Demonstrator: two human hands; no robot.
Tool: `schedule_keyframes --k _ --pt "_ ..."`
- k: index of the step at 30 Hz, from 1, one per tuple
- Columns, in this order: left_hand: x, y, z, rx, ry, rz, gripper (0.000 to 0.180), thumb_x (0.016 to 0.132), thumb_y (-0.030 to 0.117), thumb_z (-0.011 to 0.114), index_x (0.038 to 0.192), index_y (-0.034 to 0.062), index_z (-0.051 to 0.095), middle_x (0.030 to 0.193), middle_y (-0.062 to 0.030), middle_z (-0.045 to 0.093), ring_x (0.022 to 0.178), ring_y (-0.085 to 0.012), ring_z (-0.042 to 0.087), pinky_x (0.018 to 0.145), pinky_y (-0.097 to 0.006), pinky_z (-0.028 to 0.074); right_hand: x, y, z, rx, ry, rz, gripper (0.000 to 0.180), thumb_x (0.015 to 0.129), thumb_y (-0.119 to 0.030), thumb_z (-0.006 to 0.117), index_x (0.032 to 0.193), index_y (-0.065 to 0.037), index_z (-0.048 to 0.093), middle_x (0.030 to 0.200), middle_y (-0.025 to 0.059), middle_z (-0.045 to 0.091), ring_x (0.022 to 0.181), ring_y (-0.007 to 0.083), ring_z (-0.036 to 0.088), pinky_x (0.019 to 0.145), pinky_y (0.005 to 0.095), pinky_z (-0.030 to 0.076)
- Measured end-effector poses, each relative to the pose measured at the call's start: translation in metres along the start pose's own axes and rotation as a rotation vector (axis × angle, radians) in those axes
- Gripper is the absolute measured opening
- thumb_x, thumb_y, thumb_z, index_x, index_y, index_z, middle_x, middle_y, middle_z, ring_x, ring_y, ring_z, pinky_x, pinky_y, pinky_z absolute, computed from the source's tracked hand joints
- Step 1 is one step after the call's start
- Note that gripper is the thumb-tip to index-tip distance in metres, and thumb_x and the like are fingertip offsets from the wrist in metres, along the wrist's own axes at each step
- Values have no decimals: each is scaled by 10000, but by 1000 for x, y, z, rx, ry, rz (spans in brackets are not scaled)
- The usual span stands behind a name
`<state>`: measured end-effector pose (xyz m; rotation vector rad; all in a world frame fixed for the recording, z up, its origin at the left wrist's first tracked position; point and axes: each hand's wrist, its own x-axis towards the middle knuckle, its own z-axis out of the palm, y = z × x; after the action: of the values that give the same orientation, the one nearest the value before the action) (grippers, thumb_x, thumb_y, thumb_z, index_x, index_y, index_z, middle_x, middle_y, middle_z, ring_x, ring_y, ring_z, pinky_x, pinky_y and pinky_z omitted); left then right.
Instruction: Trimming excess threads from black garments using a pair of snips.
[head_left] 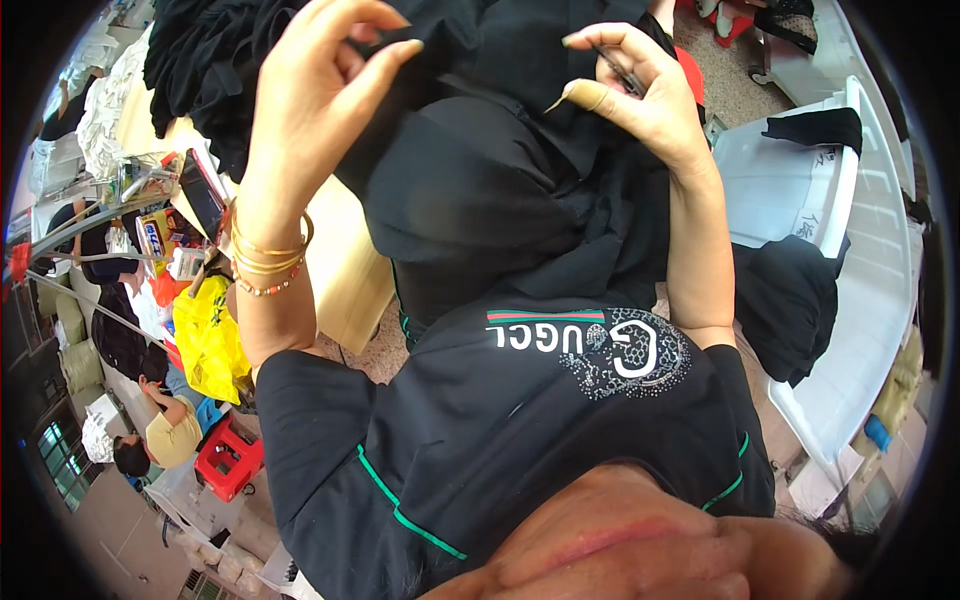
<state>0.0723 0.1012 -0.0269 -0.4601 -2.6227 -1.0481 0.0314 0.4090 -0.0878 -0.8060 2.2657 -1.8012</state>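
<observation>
Raised at the upper left, my left hand [325,85] has its fingers bent, with thumb and index tips close to each other. Against the black cloth behind, I cannot make out what lies between them. My right hand [650,100], at the upper right, is curled round a small dark tool [622,72] that looks like thread snips and is partly hidden by the fingers. A yellowish cover wraps the right thumb, and a thin pointed tip sticks out beside it. Black fabric [470,180] drapes over my lap below and between both hands.
A heap of black cloth [205,75] lies on the wooden table [355,265] at the left. To the right stands a white plastic bin [850,215] with black pieces over its rim. A yellow bag [212,335], a red stool [230,457] and another person [170,432] are farther left.
</observation>
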Motion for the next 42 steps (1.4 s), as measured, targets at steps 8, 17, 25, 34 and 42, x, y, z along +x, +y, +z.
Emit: schedule_keyframes --k 8,17,25,34,42 --pt "-18 -61 1 266 79 -144 330 904 156 717 1223 73 704 976 -44 646 747 -128 627 752 -276 531 7 -6 16 36 -116 233 167 873 -84 797 994 -1 717 876 -41 672 784 25 561 722 195 447" --pt "48 -60 8 -1534 -32 21 209 1011 119 618 1193 19 648 1125 -36 687 988 -140 673 866 -285 540 7 -29 -37 579 489 -158 246 1044 -160 557 1137 38 670 812 82 677 463 87 422 457 205 304" --pt "84 17 14 -938 67 -186 124 1039 175 582 1084 80 647 868 46 638 730 -6 562 603 -163 424 -18 -48 -59 1119 206 -143 286 1062 -290 546 963 -52 670 777 65 672 363 89 404 356 207 241" --pt "81 66 35 -324 197 264 176 891 -43 724 1048 7 662 880 11 577 671 -40 488 597 -191 420 -17 -12 -77 1442 494 127 246 1035 -288 540 950 -91 660 909 51 739 446 66 437 405 221 279" --pt "72 6 76 91 -176 369 413 880 103 778 1264 37 642 1196 -78 668 1139 -217 656 1007 -326 514 -13 -11 -82 1305 728 106 201 1039 -277 584 949 -113 657 951 46 762 468 38 446 400 194 280"
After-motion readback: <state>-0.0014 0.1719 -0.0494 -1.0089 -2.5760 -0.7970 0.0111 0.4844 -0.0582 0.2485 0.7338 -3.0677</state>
